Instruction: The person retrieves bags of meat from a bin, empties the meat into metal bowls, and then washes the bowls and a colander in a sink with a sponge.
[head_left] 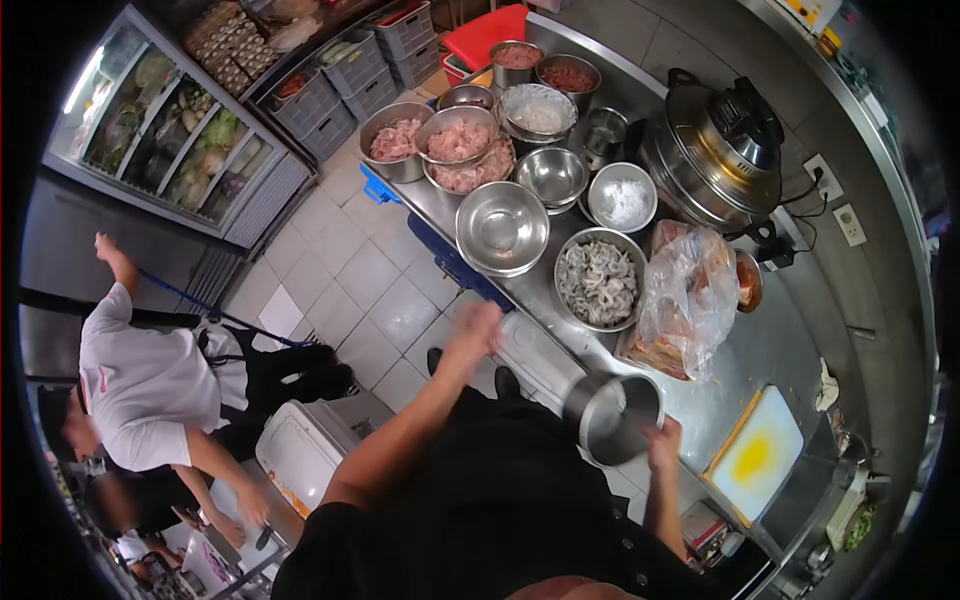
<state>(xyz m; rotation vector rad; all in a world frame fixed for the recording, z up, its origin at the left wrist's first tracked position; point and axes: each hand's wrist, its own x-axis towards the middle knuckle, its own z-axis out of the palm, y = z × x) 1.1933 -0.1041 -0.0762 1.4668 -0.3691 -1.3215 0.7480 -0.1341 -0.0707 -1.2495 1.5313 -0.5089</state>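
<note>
My right hand (pixel 662 440) grips a deep round steel pot (pixel 588 412) by its rim. The pot is tilted beside the counter's front edge, and a pale patch shows inside it. Out over the floor, short of the counter, my left hand (pixel 478 335) is smeared by motion and its fingers cannot be made out. The nearest thing to it on the counter is a shallow steel bowl (pixel 502 228) with a small scrap in it. Beyond the pot, a steel bowl of grey shrimp-like pieces (pixel 600 280) sits next to a clear plastic bag (pixel 690 295) over orange-brown food.
Bowls of raw meat (pixel 458 140), a bowl of white powder (pixel 622 197) and a large cooker (pixel 712 150) stand on the steel counter (pixel 790 330). A white cutting board (pixel 758 455) bears a yellow stain. At left, a co-worker (pixel 160 385) stands near a white-lidded bin (pixel 305 450).
</note>
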